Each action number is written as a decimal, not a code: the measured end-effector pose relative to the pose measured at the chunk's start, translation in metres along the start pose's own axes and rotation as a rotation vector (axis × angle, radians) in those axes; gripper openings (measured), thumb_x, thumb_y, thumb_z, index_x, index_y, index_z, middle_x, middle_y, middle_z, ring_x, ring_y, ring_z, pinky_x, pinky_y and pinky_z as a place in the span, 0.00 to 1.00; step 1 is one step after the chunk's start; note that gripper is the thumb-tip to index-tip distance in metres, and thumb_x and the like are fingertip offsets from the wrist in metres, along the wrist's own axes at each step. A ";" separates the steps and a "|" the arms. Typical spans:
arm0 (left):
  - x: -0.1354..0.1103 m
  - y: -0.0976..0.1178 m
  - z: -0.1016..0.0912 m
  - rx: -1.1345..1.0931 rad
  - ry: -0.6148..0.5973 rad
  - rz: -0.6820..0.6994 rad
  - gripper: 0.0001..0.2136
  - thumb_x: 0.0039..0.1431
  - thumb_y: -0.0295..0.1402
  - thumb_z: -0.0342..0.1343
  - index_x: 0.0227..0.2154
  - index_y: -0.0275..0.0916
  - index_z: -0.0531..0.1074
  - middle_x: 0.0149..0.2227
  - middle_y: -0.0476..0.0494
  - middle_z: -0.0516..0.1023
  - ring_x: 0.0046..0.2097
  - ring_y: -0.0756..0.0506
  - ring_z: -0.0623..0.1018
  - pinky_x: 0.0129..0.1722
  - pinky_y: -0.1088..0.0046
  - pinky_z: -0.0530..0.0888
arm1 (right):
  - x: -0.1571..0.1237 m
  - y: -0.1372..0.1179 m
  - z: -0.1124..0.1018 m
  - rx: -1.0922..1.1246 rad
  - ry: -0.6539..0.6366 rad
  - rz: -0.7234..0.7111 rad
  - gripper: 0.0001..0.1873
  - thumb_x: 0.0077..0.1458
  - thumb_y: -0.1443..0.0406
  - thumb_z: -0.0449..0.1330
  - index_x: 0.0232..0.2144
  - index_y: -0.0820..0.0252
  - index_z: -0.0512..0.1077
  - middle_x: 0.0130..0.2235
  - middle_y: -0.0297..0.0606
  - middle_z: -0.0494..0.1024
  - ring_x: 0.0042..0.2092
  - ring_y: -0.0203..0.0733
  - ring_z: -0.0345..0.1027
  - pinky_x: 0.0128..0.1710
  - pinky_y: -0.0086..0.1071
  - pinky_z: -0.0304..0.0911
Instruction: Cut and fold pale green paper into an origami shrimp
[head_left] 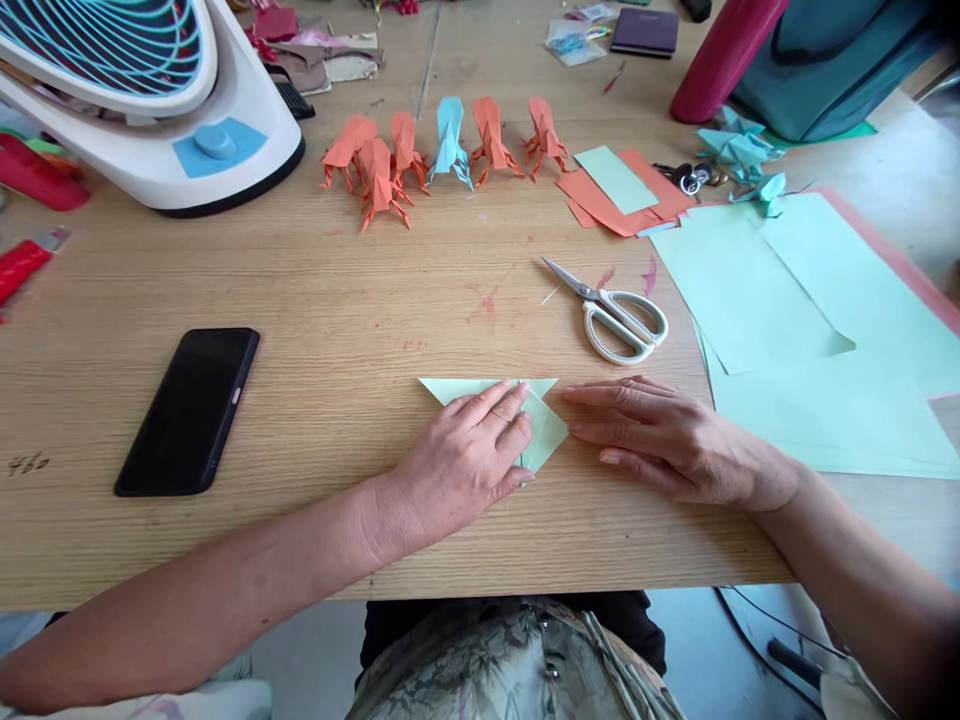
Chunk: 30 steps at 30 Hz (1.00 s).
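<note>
Folded green paper lies flat on the desk, near the middle of the front edge. Left grip presses on it, fingers extended, grasping nothing. Right grip, equally flat and unclenched, touches its right corner. Scissors lie just beyond.

Pale wood-grain table in soft daylight, white fan far left, grey floor below.
</note>
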<state>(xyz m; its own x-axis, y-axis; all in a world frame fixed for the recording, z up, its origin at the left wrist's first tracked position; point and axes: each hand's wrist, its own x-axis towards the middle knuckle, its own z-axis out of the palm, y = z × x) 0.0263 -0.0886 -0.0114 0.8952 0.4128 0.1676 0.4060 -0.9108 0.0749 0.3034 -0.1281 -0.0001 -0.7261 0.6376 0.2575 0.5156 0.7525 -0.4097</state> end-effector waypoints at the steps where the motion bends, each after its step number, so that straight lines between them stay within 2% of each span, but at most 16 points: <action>1: 0.000 0.000 0.000 0.001 0.000 0.001 0.20 0.66 0.42 0.55 0.51 0.29 0.70 0.63 0.27 0.67 0.65 0.33 0.67 0.58 0.55 0.73 | 0.000 -0.001 0.000 0.017 0.011 0.022 0.16 0.66 0.68 0.54 0.53 0.66 0.72 0.62 0.54 0.68 0.63 0.50 0.62 0.61 0.47 0.62; 6: 0.002 0.001 -0.001 0.005 -0.005 0.002 0.20 0.63 0.41 0.58 0.51 0.29 0.71 0.63 0.28 0.68 0.64 0.33 0.68 0.57 0.55 0.73 | 0.007 -0.006 0.009 -0.053 0.013 0.141 0.22 0.67 0.62 0.53 0.60 0.64 0.66 0.59 0.52 0.71 0.57 0.52 0.67 0.57 0.50 0.63; 10: 0.002 0.001 -0.003 0.007 -0.014 -0.001 0.21 0.63 0.41 0.59 0.51 0.30 0.71 0.63 0.28 0.68 0.64 0.33 0.69 0.57 0.55 0.73 | 0.014 -0.010 0.016 -0.164 0.001 0.165 0.23 0.67 0.58 0.54 0.60 0.63 0.68 0.57 0.52 0.72 0.54 0.54 0.68 0.53 0.52 0.64; 19: 0.004 0.001 -0.004 -0.048 0.029 -0.022 0.20 0.66 0.45 0.53 0.48 0.31 0.72 0.61 0.28 0.71 0.62 0.33 0.70 0.56 0.54 0.74 | 0.017 -0.015 0.019 -0.214 -0.001 0.230 0.20 0.67 0.62 0.53 0.59 0.60 0.68 0.56 0.50 0.73 0.52 0.54 0.68 0.51 0.51 0.65; 23: 0.006 0.003 -0.003 -0.045 0.038 -0.042 0.16 0.67 0.41 0.54 0.45 0.32 0.73 0.60 0.29 0.72 0.62 0.35 0.71 0.56 0.55 0.74 | 0.015 -0.016 0.022 -0.206 0.014 0.253 0.21 0.66 0.61 0.54 0.59 0.59 0.68 0.56 0.50 0.73 0.52 0.54 0.67 0.51 0.52 0.65; 30: 0.006 0.005 0.000 0.006 0.030 -0.040 0.23 0.66 0.41 0.55 0.56 0.27 0.68 0.61 0.29 0.71 0.62 0.35 0.71 0.57 0.56 0.73 | 0.018 -0.017 0.024 -0.248 -0.014 0.258 0.24 0.66 0.60 0.53 0.63 0.58 0.64 0.54 0.49 0.72 0.49 0.53 0.66 0.51 0.51 0.63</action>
<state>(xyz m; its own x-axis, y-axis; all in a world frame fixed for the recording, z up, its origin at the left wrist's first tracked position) 0.0333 -0.0903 -0.0098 0.8724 0.4486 0.1941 0.4425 -0.8935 0.0762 0.2712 -0.1333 -0.0093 -0.5631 0.8106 0.1607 0.7760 0.5855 -0.2345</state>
